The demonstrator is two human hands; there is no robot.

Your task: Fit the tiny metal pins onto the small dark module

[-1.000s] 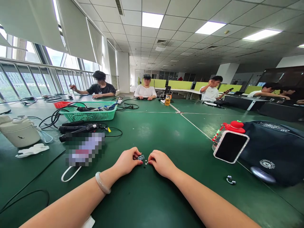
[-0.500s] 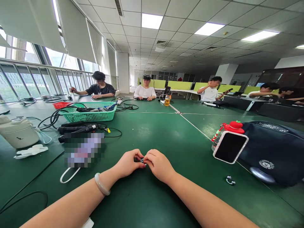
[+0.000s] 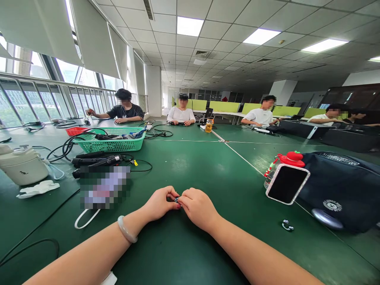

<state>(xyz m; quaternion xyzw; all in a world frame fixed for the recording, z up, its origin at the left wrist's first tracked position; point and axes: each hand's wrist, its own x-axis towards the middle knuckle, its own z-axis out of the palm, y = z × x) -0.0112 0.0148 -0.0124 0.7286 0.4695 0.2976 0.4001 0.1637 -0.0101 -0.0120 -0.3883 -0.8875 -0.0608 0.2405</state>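
Low over the green tabletop, my left hand point(image 3: 160, 204) pinches a small shiny dark earbud point(image 3: 176, 200) between thumb and forefinger. Fingertips cover most of it. My right hand point(image 3: 198, 206) is closed at the same spot, its thumb and forefinger pressed onto the earbud's right side. A pale bangle point(image 3: 127, 229) circles my left wrist. Off to the right, a matching C-shaped clip-on earbud point(image 3: 287, 225) lies on the table by itself. Near it is a shiny silver oval object point(image 3: 328, 219), beside the dark bag.
At right, a phone point(image 3: 287, 184) leans against a red-lidded bottle point(image 3: 292, 158) and a dark bag point(image 3: 338, 186). Leftward are a green basket point(image 3: 111, 145), black cables, a blurred pouch point(image 3: 105, 188), a cream flask point(image 3: 23, 166) and crumpled tissue point(image 3: 38, 189). Several people sit farther back.
My right fingertips have shifted slightly left over the earbud, covering more of it. At the back right, a person has lowered a raised hand and phone.
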